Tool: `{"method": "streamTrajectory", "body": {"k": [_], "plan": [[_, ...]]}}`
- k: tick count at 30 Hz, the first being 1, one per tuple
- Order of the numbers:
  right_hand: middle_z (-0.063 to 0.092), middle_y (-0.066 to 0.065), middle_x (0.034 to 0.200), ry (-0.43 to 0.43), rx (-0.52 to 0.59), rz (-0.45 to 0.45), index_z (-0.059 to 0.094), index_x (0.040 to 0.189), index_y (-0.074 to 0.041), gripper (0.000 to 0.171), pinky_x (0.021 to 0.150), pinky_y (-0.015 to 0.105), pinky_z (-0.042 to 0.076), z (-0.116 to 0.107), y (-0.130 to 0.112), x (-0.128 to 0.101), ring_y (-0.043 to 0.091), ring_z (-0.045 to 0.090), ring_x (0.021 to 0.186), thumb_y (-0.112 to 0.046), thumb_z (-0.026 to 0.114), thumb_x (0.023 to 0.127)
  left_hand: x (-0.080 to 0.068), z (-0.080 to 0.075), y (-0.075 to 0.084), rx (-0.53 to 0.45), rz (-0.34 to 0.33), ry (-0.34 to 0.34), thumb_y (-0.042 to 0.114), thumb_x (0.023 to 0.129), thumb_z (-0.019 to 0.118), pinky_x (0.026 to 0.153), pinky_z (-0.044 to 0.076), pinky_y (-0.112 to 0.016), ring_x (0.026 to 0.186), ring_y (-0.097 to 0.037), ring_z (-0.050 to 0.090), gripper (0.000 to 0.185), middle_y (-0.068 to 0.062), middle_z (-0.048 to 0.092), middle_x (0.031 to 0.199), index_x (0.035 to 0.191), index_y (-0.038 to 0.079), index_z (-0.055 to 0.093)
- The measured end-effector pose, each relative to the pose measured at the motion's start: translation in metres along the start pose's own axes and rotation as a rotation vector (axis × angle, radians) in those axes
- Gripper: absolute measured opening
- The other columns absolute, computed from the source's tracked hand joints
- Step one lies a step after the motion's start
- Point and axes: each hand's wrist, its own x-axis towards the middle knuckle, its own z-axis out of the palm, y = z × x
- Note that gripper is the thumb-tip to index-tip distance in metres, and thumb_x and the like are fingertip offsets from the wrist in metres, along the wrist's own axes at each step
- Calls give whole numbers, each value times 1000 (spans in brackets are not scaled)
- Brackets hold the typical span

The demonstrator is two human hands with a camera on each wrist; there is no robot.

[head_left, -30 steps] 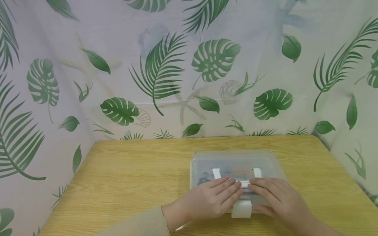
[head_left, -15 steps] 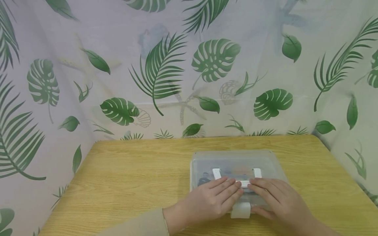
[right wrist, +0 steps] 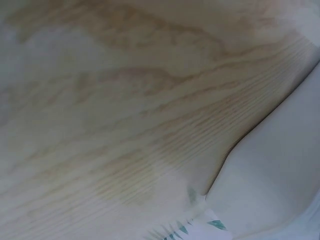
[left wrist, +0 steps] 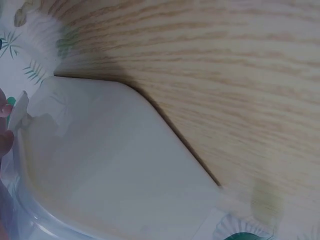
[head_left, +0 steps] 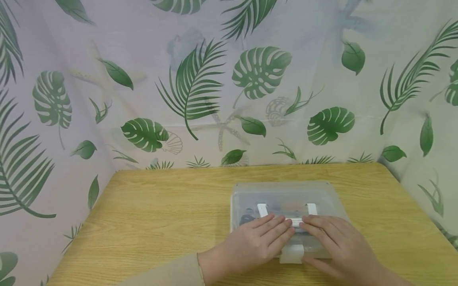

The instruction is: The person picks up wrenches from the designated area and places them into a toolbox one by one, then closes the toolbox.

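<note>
A clear-lidded plastic storage box (head_left: 279, 190) stands on the table, with blurred dark and orange contents showing through the lid. A white carrying handle (head_left: 296, 222) lies folded down on the lid. My left hand (head_left: 250, 242) rests on the lid's near left part, fingers straight, their tips at the handle. From the right, my right hand (head_left: 347, 242) lays its straight fingers on the handle's other end. Its thumb is beside the white front latch (head_left: 292, 254), which sticks outward. In the left wrist view, fingertips (left wrist: 5, 142) appear by the latch flap (left wrist: 19, 111) above the pale box wall (left wrist: 110, 155).
The wood-grain table (head_left: 161, 214) extends to the left of the box and behind it. A white cloth backdrop (head_left: 214, 79) printed with green leaves encloses the table at the back and both sides. The right wrist view shows mostly tabletop (right wrist: 125, 125) and a box side (right wrist: 270, 170).
My right thumb has shifted slightly left, up to the edge of the front latch. The latch flap has moved very slightly left. Left hand, handle and box stay where they were.
</note>
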Motion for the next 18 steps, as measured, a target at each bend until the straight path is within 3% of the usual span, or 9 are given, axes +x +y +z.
{"method": "streamTrajectory", "body": {"k": [2,9,14,18], "plan": [[76,16,116,6,-8,-2,75,120,2,67,129,17,24,1,-1,0,29,66,103,-61,56,105,0,1,1,4,2,3,21,109,59,114,52,-31,129,-14,70,34,-5,73,139,138,8,69],[76,17,115,13,-25,10,75,119,2,67,129,17,23,3,-3,2,30,67,102,-61,55,105,-1,1,3,-5,-13,-24,51,102,64,115,52,-32,130,-16,69,58,-6,73,139,139,7,68],[75,17,118,-11,-49,42,74,120,3,70,130,18,21,6,-7,0,31,67,104,-63,53,105,-1,1,9,40,-42,-24,50,104,62,112,54,-31,131,-18,69,55,-8,73,138,138,7,69],[73,20,126,-56,-98,58,71,126,5,77,133,21,17,7,-11,-2,33,66,112,-66,48,106,0,0,17,51,-100,-87,59,96,69,113,53,-32,133,-20,68,69,-10,71,140,140,6,67]]}}
